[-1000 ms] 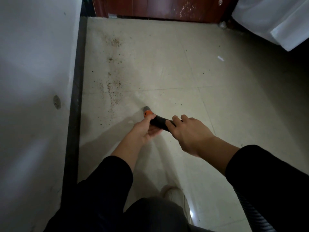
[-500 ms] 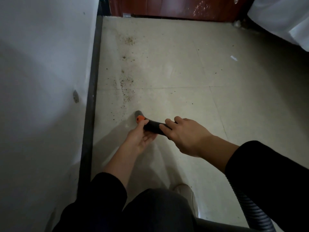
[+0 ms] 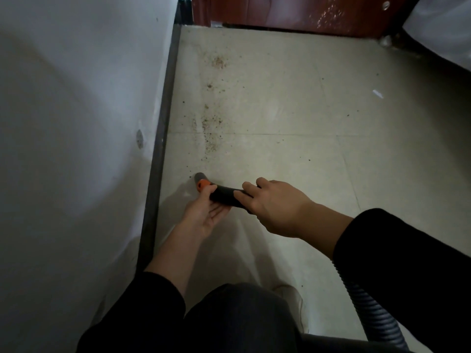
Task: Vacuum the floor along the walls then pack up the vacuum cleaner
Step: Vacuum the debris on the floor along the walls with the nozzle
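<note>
Nozzle [image 3: 200,177] nearer baseboard [image 3: 163,138]; right hand [image 3: 277,207] fingers [image 3: 248,186] wrap black tube [image 3: 224,196], left hand [image 3: 204,216] fingers [image 3: 216,211] pinch orange collar [image 3: 202,185].

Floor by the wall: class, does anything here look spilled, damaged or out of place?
Yes. Brown crumbs lie scattered along the floor beyond the vacuum nozzle. A white scrap lies further right, and the wall has a chipped spot.

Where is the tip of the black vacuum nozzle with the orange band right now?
The tip of the black vacuum nozzle is left of centre in the head view, near the dark skirting board, just below the brown crumb trail.
</note>
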`<state>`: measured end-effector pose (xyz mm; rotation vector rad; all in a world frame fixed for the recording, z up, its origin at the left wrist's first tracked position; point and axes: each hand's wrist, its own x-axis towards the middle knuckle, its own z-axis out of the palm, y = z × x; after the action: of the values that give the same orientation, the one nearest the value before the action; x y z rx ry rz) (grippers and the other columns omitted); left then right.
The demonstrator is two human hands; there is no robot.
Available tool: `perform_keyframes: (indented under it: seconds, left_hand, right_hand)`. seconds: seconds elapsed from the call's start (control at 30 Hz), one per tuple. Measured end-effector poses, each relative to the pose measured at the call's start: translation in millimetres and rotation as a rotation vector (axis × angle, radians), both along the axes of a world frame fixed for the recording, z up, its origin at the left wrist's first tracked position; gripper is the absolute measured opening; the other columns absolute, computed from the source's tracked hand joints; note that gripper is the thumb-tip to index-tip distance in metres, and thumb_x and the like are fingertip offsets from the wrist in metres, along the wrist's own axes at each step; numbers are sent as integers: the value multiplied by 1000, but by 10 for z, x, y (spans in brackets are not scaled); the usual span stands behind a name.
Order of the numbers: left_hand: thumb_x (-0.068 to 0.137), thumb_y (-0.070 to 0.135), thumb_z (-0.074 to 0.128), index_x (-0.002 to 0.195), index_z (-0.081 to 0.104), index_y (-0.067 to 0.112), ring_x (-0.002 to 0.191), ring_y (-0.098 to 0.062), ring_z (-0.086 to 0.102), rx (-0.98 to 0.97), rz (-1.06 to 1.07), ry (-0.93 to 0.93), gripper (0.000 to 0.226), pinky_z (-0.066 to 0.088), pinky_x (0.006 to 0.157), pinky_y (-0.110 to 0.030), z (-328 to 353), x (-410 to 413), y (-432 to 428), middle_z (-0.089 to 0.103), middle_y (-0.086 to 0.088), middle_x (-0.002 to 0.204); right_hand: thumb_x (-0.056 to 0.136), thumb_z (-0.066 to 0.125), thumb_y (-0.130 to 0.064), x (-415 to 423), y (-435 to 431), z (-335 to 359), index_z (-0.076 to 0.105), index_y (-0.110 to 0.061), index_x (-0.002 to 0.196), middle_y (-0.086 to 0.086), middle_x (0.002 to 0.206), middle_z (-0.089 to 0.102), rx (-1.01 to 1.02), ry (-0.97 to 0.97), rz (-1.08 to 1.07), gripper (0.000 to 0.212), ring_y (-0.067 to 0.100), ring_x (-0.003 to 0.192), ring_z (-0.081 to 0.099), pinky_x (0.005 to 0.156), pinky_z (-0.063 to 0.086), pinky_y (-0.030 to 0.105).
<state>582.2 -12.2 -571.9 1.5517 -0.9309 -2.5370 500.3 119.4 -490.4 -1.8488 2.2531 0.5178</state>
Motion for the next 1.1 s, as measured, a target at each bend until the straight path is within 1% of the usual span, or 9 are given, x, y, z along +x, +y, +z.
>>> perform_keyframes:
  seconds: [0.17,0.3,0.43,0.57,0.6,0.73,0.87,1.0,1.1]
  left_hand:
    - [98,24,55,117,53,3,93,-21,64,-10,6,-5,29,54,65,-26,-5,72,-114,62,-18,112]
    - [98,25,55,121,52,3,100,-24,63,-29,-1,-9,32,53,70,-28,16,46,-195,62,-19,113]
    - [98,26,55,127,51,1,93,-21,65,-36,2,-6,39,55,66,-25,22,4,-294,62,-19,119]
    - [98,27,55,132,49,-2,104,-24,62,-43,7,-19,44,52,79,-28,8,-35,-379,60,-21,124]
    - [98,27,55,133,49,-2,106,-25,62,-44,10,-20,45,52,80,-29,-3,-40,-394,60,-21,126]
    - [97,28,56,133,49,-2,97,-22,65,-33,12,-20,47,54,70,-26,-16,-77,-384,61,-21,124]
    - [97,26,56,130,51,-1,102,-24,63,-18,2,-20,43,53,76,-28,-5,-171,-291,61,-21,122]
    - [96,28,58,130,52,-1,92,-20,66,3,-3,-16,46,55,62,-22,9,-278,-194,66,-17,107]
    - [96,28,58,127,54,-2,89,-19,66,4,-8,-22,43,56,59,-22,3,-360,-150,67,-16,102]
  right_hand:
    - [93,51,-12,36,-102,-36,30,-10,145,9,123,48,-20,-12,13,56,25,94,48,65,33,33]
    - [94,49,-11,36,-190,-46,32,-10,144,10,124,48,-38,-16,-4,53,27,97,49,65,32,33]
    - [95,47,-11,23,-297,-60,32,-10,143,10,126,47,-54,-13,-22,50,27,101,49,66,31,33]
    - [95,47,-10,-11,-383,-80,33,-10,143,10,126,47,-67,-26,-28,50,26,101,49,65,31,32]
    - [95,47,-10,-23,-393,-81,32,-11,143,10,127,47,-69,-27,-26,50,26,101,49,66,31,32]
    - [94,48,-11,-46,-375,-77,33,-10,144,11,126,47,-52,-28,-28,52,26,100,48,65,32,33]
    - [92,51,-12,-111,-296,-34,32,-9,144,11,125,46,-33,-22,-39,55,26,100,46,65,32,33]
    - [91,51,-13,-187,-204,7,31,-9,143,11,124,46,-9,-19,-55,56,26,99,46,66,33,33]
    - [91,52,-14,-257,-155,21,32,-9,142,11,124,46,-1,-12,-64,55,26,99,45,65,32,33]
